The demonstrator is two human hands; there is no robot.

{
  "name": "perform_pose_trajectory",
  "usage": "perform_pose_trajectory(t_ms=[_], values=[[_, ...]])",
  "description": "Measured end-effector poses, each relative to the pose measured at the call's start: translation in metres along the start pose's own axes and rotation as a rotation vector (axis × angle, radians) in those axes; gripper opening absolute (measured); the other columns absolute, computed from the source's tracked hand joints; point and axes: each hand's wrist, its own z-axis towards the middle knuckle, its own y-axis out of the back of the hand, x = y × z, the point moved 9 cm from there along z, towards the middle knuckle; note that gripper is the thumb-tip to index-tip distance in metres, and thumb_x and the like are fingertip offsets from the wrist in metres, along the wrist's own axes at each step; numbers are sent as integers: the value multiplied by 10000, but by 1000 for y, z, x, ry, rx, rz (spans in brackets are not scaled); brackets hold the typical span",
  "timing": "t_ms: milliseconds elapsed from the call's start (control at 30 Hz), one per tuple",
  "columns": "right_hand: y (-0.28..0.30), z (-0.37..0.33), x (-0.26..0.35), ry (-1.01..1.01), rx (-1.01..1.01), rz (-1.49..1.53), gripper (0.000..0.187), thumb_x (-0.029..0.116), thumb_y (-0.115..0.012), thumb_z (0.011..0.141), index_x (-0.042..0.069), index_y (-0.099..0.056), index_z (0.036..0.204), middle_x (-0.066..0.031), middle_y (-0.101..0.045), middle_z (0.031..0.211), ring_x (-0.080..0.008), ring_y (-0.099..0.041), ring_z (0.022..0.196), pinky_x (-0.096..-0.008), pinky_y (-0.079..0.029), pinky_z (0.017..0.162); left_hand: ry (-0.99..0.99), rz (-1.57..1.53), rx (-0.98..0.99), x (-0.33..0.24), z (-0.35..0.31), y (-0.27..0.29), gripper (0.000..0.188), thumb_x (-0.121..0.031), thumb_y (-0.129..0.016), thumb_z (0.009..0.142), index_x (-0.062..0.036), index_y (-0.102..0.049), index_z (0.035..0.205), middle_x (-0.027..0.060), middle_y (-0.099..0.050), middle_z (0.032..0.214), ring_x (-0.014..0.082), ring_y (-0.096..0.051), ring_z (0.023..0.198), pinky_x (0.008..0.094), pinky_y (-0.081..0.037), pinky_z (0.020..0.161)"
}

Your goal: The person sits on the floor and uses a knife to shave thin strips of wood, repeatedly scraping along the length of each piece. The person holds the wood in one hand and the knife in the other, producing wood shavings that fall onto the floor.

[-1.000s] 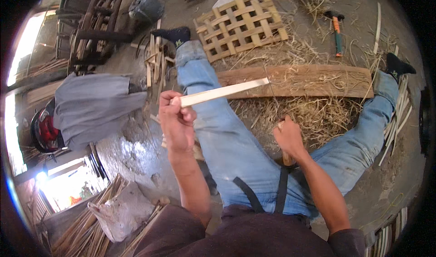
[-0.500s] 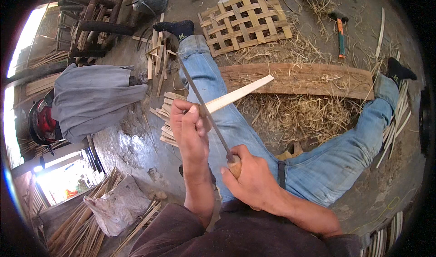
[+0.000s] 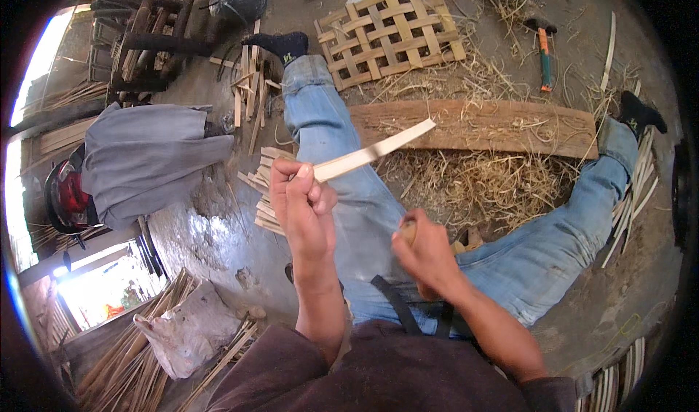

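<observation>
Nearest to me, my right hand [image 3: 426, 255] is clenched around a pale wooden handle [image 3: 409, 231], low over my lap; whatever blade it carries is hidden behind the fist. My left hand [image 3: 302, 201] is raised and closed on the near end of a long, flat, pale bamboo strip [image 3: 375, 151], which slants up and to the right above my blue-jeaned left leg [image 3: 342, 164]. I judge the step in hand to be paring or splitting this strip; the next move calls for bringing the tool's edge to the strip, steadily along the grain and clear of my fingers.

Lower left lies a crumpled whitish sack [image 3: 191, 330] among bundled slats. Beyond, a brown wooden plank [image 3: 510, 124] crosses the straw, then a woven bamboo lattice panel [image 3: 389, 33]. I see no labels or signs.
</observation>
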Motion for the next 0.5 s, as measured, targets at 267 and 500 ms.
perform_pose_trajectory(t_ms=[267, 500], values=[[33, 2, 38, 118, -328, 209, 273, 12, -708, 778, 17, -523, 978, -113, -660, 793, -137, -640, 695, -290, -509, 630, 38, -9, 49, 6, 0, -7, 54, -115, -534, 906, -86, -493, 926, -46, -406, 602, 22, -323, 473, 187, -272, 431], [41, 31, 108, 477, -341, 571, 339, 23, -745, 767, 33, -523, 1022, -96, -689, 820, -170, -704, 762, -296, -541, 673, 23, 119, 84, 2, -9, -27, 71, -130, -544, 903, -82, -491, 904, -59, -388, 614, 9, -331, 494, 177, -291, 445]])
